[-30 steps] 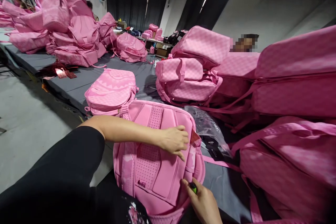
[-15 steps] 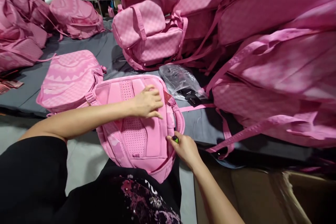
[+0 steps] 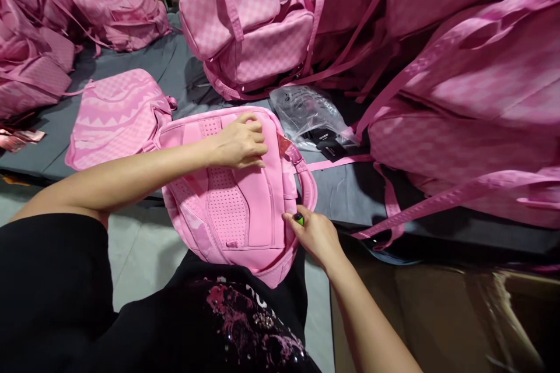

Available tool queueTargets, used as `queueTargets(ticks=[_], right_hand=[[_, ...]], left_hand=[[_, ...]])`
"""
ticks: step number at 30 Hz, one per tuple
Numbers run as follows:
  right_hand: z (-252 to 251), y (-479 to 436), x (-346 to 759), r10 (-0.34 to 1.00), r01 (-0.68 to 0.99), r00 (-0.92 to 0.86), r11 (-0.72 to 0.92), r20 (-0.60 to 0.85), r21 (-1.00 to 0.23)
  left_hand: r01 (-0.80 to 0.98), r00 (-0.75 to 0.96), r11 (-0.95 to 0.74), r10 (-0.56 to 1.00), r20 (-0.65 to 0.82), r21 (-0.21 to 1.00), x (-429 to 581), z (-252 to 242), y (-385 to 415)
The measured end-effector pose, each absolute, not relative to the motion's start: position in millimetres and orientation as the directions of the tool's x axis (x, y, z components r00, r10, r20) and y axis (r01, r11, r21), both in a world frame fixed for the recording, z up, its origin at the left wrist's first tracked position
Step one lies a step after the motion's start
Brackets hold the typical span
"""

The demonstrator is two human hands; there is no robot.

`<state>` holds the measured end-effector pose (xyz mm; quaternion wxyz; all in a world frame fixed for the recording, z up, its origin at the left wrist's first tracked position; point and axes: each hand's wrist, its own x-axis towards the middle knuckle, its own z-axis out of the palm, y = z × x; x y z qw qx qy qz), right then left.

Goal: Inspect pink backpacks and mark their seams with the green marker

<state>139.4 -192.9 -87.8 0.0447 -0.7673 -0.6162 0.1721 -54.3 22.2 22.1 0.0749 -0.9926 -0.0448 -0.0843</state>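
Note:
A pink backpack [image 3: 262, 204] lies with its padded, perforated back panel up, its lower end near my body. My left hand [image 3: 242, 141] is over the upper part of that panel, fingers curled in; anything between them is too small or hidden to name. At the bag's right side my right hand [image 3: 315, 234] is closed round a small green and black tool [image 3: 298, 218], mostly hidden in the palm. Its thumb and index finger are at the bag's side edge. A reddish tag [image 3: 284, 143] shows near the upper right corner.
A patterned pink bag [image 3: 118, 119] adjoins on the left. Clear plastic [image 3: 306, 111] with black tags [image 3: 331, 145] lies beyond on the grey-covered table [image 3: 345, 201]. Pink backpacks [image 3: 494, 134] are heaped at the right and back, others at the far left. A cardboard box [image 3: 433, 315] stands lower right.
The camera view has shifted, so the table and bags sit higher or larger in the frame. My left hand's fingers have curled in more. My right hand still grips the tool at the bag's side.

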Motion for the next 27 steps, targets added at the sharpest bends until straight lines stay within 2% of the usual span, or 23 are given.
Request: queueTargets(ticks=[3,5,8,10,13,16,19,24,27], right_hand=[[-75.1,-195.3,140.3,0.953,0.928,0.195,-0.255,-0.230,-0.271],[-63.8,-196.6,136.8,0.965,0.934,0.213,-0.248,-0.154,-0.259],[-46.2,-188.0,125.8,0.972,0.963,0.169,-0.128,0.162,-0.238],[-36.9,-170.8,118.1,0.922,0.982,0.049,0.025,0.384,-0.187],[-29.3,-134.0,111.2,0.825,0.981,-0.145,0.190,0.546,-0.027],[-27.6,-103.2,109.1,0.769,0.965,-0.260,0.235,0.583,0.120],[-26.2,-89.5,106.4,0.763,0.950,-0.312,0.247,0.567,0.191],[-15.3,-80.3,100.2,0.819,0.941,-0.338,0.277,0.465,0.197],[-5.9,-71.2,98.7,0.850,0.942,-0.332,0.279,0.410,0.183]], left_hand=[[0.151,0.963,-0.979,0.114,0.243,-0.137,-65.8,14.8,12.2],[0.211,0.918,-0.968,0.150,0.368,-0.133,-74.1,2.6,7.8],[0.220,0.835,-0.971,0.140,0.532,-0.090,-81.2,-20.6,4.3],[0.213,0.774,-0.975,0.128,0.620,-0.064,-82.0,-33.8,2.6],[0.232,0.690,-0.972,0.143,0.710,-0.030,-81.2,-45.8,0.6],[0.277,0.656,-0.961,0.169,0.736,-0.026,-80.4,-51.8,2.5],[0.253,0.618,-0.967,0.134,0.774,-0.034,-78.0,-55.6,6.8],[0.194,0.567,-0.979,0.064,0.821,-0.058,-75.1,-52.3,4.5],[0.284,0.433,-0.959,0.122,0.893,-0.007,-79.0,-36.2,6.9]])
